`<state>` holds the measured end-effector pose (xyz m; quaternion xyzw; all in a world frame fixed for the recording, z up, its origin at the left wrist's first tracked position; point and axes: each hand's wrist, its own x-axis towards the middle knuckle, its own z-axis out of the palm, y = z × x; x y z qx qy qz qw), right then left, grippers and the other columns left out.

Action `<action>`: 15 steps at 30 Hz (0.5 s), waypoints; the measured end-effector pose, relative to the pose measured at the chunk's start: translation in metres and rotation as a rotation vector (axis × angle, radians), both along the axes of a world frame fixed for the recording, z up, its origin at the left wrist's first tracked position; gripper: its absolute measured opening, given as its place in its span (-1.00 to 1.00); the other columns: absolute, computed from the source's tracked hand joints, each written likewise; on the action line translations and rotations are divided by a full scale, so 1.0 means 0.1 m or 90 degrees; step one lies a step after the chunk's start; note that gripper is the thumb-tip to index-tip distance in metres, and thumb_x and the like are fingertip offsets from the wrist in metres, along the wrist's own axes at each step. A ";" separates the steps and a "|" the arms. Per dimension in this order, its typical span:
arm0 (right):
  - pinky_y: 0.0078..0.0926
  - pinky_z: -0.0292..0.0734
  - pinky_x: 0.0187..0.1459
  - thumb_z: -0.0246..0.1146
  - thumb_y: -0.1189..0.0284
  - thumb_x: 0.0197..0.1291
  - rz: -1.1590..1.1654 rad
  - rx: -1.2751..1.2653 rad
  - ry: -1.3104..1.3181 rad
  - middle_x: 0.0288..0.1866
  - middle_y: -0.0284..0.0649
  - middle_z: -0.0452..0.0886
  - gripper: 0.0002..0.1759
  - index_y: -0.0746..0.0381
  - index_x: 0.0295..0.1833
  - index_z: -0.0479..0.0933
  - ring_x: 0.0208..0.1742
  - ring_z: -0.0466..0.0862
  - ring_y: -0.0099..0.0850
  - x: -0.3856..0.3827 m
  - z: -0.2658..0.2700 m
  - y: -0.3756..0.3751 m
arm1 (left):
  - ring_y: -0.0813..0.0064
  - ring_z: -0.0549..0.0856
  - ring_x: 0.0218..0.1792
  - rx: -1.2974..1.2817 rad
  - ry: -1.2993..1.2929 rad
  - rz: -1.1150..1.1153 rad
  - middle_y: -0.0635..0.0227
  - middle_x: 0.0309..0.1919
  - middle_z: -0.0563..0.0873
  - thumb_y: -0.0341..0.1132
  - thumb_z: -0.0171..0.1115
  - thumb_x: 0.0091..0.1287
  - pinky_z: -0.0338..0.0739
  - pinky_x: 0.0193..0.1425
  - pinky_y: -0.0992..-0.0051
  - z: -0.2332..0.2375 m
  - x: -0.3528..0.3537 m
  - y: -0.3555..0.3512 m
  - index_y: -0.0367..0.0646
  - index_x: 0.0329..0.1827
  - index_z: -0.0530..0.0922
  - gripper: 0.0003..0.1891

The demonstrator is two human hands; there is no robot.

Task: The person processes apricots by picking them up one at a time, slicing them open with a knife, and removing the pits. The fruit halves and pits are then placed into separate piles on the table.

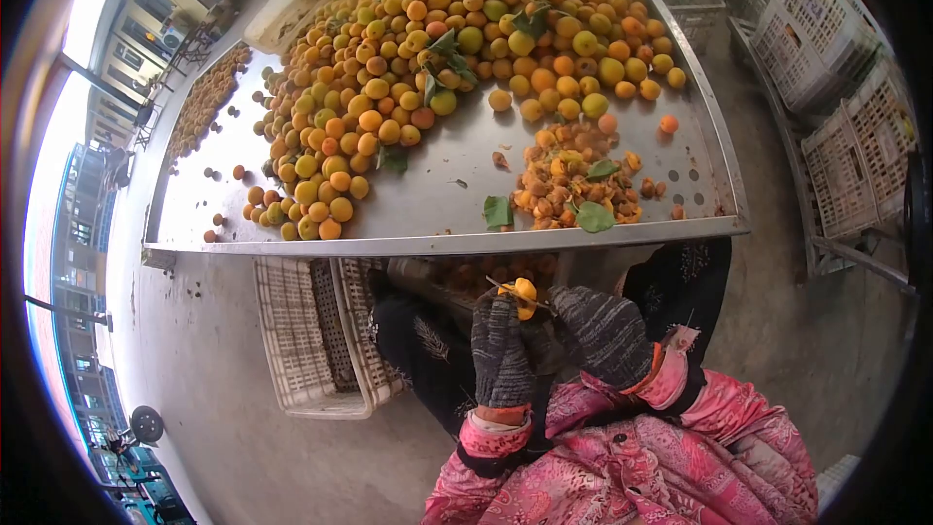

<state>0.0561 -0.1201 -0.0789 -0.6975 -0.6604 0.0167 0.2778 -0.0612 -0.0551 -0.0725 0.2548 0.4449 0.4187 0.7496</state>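
Observation:
Both hands wear dark grey knitted gloves and meet in front of my lap, below the table's near edge. Between the fingertips of my left hand (502, 350) is a yellow-orange apricot (525, 298), which looks cut or opened. My right hand (604, 338) is closed close against the fruit's right side, around a thin, dark, knife-like tool (543, 306) whose exact shape is hard to see. Above the hands, a heap of split apricots and pieces (564, 185) lies on the metal table (437, 244), with a few green leaves among them.
A large pile of whole apricots (389, 87) covers much of the table. Under its left side stands a white plastic crate (299, 340); a container of fruit (496, 272) is partly hidden under the edge. More crates (816, 29) are stacked on a rack at the right.

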 end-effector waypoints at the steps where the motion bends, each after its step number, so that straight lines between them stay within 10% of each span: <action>1: -0.28 0.47 -0.38 0.13 0.41 0.07 0.000 0.001 0.000 -0.28 -0.07 0.57 -0.59 0.28 0.07 0.42 -0.36 0.59 -0.19 0.01 0.01 0.00 | 0.64 0.55 -0.40 -0.043 -0.014 0.044 0.36 -0.29 0.58 -0.16 0.11 0.34 0.48 -0.40 0.72 0.03 0.03 0.00 -0.19 -0.04 0.49 -0.71; 4: -0.29 0.49 -0.34 0.11 0.42 0.08 0.023 0.012 0.020 -0.24 -0.06 0.57 -0.60 0.28 0.07 0.42 -0.32 0.60 -0.19 0.03 0.05 0.00 | 0.52 0.56 -0.15 -0.050 -0.041 0.005 0.28 -0.12 0.58 -0.24 0.01 0.39 0.46 -0.01 0.56 -0.14 -0.05 0.03 -0.24 0.01 0.46 -0.73; 10: -0.28 0.50 -0.33 0.08 0.42 0.09 0.008 -0.023 0.047 -0.22 -0.06 0.58 -0.58 0.29 0.10 0.39 -0.30 0.60 -0.18 -0.02 0.09 0.03 | 0.66 0.49 -0.38 0.047 0.001 0.028 0.35 -0.29 0.53 -0.21 0.13 0.32 0.47 -0.34 0.68 -0.01 0.08 -0.01 -0.20 -0.04 0.43 -0.72; 15: -0.28 0.50 -0.31 0.10 0.32 0.11 -0.022 -0.187 0.101 -0.30 -0.08 0.57 -0.56 0.27 0.11 0.37 -0.26 0.61 -0.17 0.01 0.17 0.16 | 0.59 0.51 -0.27 0.294 0.101 -0.010 0.33 -0.22 0.52 -0.29 0.11 0.33 0.47 -0.15 0.61 0.04 0.17 -0.15 -0.20 0.01 0.37 -0.73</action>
